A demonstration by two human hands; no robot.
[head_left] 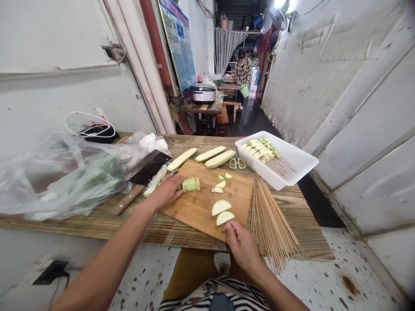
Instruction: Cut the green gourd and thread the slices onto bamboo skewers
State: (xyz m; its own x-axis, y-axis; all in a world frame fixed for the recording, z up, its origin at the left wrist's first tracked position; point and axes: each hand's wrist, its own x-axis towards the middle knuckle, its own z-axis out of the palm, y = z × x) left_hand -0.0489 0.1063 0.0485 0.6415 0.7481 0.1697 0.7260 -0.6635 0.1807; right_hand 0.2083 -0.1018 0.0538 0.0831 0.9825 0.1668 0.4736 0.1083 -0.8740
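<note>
My left hand [167, 190] is closed around the left end of a row of cut zucchini slices [191, 184] on the wooden cutting board [194, 207]. Low on the board, my right hand [240, 241] pinches what looks like a bamboo skewer, its shaft mostly hidden by the fingers. Two half-moon zucchini slices [221, 207] lie in line just beyond those fingertips. Smaller zucchini pieces [222, 183] are scattered farther up the board. Right of the board, a bundle of bamboo skewers [272, 224] overhangs the table's front edge.
Peeled zucchini halves [210, 153] and scissors [237, 163] lie behind the board. A white tub [292, 162] holds skewered slices [262, 149]. To the left are a cleaver [142, 177] and plastic bags [81, 181]. Farther back, a person [242, 73] stands near a green bucket [244, 90].
</note>
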